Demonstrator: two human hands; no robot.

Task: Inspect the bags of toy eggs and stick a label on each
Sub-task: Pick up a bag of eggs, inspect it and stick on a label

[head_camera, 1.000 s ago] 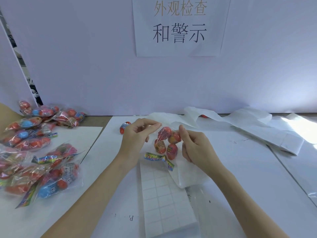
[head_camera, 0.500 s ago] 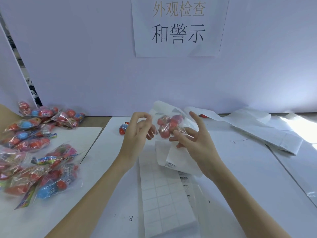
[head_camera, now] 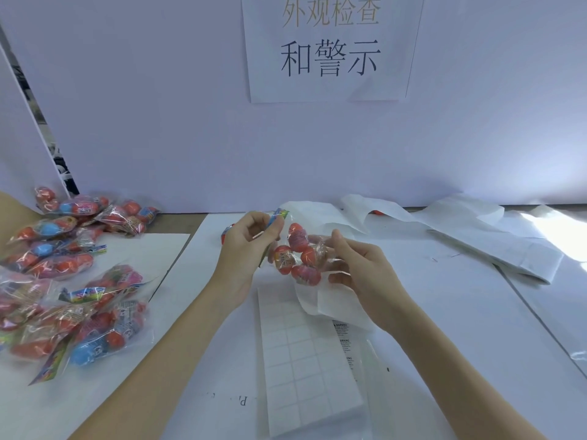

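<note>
White table (head_camera: pixel 444 312), pale wall (head_camera: pixel 158 106), paper sign (head_camera: pixel 330 49)

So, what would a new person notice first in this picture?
First, the clear plastic bag of red toy eggs held up at the centre between the left hand and right hand. Next, the heap of similar red and blue egg bags on the left, and the white sign with Chinese characters on the wall.

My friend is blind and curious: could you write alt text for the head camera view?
Two hands hold a clear bag of red toy eggs above a white table: the left hand pinches its colourful header, the right hand supports the bag. A label sheet lies below; more bags are heaped at left.
</note>
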